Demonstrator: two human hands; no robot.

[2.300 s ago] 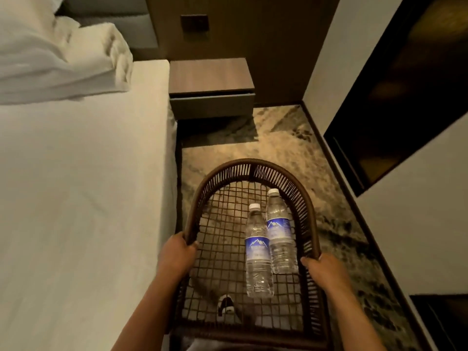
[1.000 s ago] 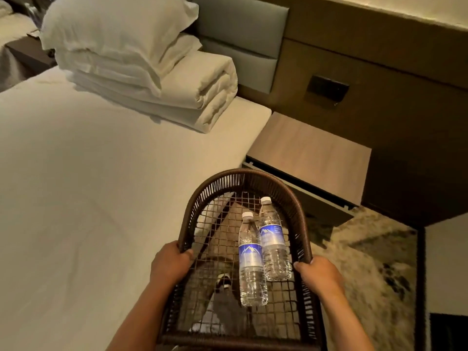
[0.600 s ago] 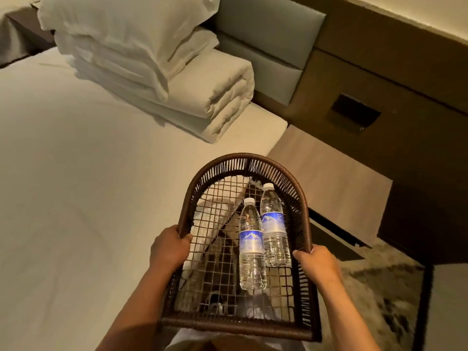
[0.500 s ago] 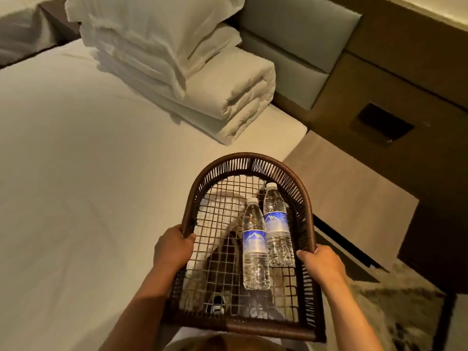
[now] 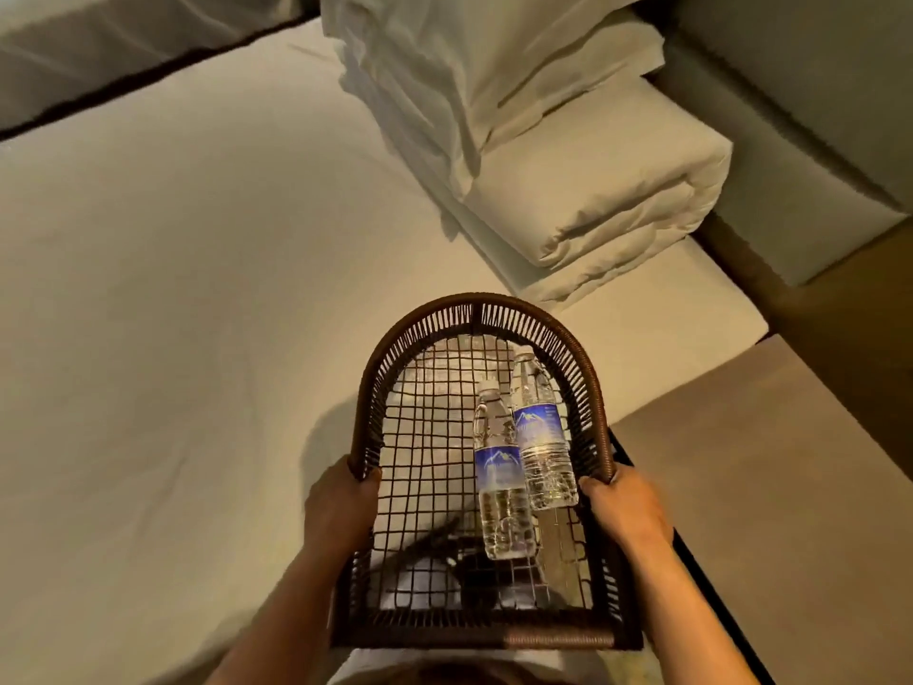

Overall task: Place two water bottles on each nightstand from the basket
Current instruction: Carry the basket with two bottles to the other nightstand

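- Head view: the basket point(image 5: 474, 316), an arched wicker frame with an open wire-grid floor, is carried over the edge of the bed point(image 5: 197, 289), with the nightstand point(image 5: 770, 487) just beside it on the right; the nightstand top shows bare where it is in view
- The left hand point(image 5: 338, 506) is curled tight around the left rim of the basket; the right hand point(image 5: 625, 506) is wrapped the same way around the right rim; both sets of fingers are closed on the frame, none free
- Two bottles lie side by side on the grid, touching, caps pointing away from the person; the near bottle point(image 5: 499, 482) sits a little lower than the far bottle point(image 5: 541, 432), which rests close to the right wall of the basket
- A folded duvet point(image 5: 602, 190) with a pillow point(image 5: 469, 56) on top sits at the head of the bed, well apart from the basket
- Judgement on handling: the bottles look full, so fairly heavy for their size; the thin clear plastic should give under a hard squeeze and be smooth, so a grip around the labelled middle seems safest; lying loose on the wire they would likely roll if the basket tips
- Judgement on the step: one hand must let go to pick a bottle, so the basket probably needs setting down first
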